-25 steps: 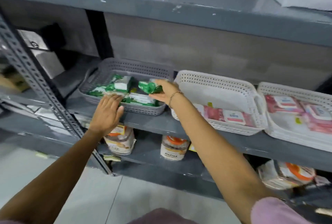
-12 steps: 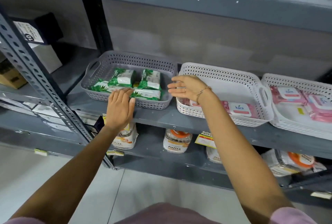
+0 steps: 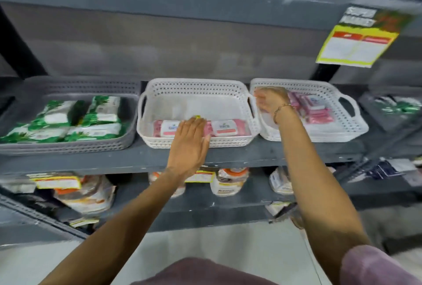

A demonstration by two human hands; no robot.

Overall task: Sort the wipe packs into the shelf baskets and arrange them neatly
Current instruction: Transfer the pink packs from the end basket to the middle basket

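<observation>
Three baskets stand in a row on the grey shelf. The grey basket point(image 3: 68, 146) at the left holds several green wipe packs point(image 3: 100, 111). The middle white basket point(image 3: 196, 88) has pink wipe packs point(image 3: 225, 127) along its front wall. My left hand point(image 3: 189, 145) lies flat over that front rim and the packs, fingers together, gripping nothing. The right white basket point(image 3: 349, 125) holds more pink packs point(image 3: 314, 107). My right hand point(image 3: 271, 101) reaches into its left end, blurred; nothing shows in its fingers.
A yellow price tag point(image 3: 356, 42) hangs from the upper shelf at the right. Jars and bags point(image 3: 226, 182) fill the shelf below. A dark tray with green packs point(image 3: 397, 109) sits at the far right. A slotted metal upright crosses the lower left.
The view and both hands have shifted right. My left hand went from the grey basket's front to the middle basket's front. My right hand moved from the middle basket's left rim into the right basket.
</observation>
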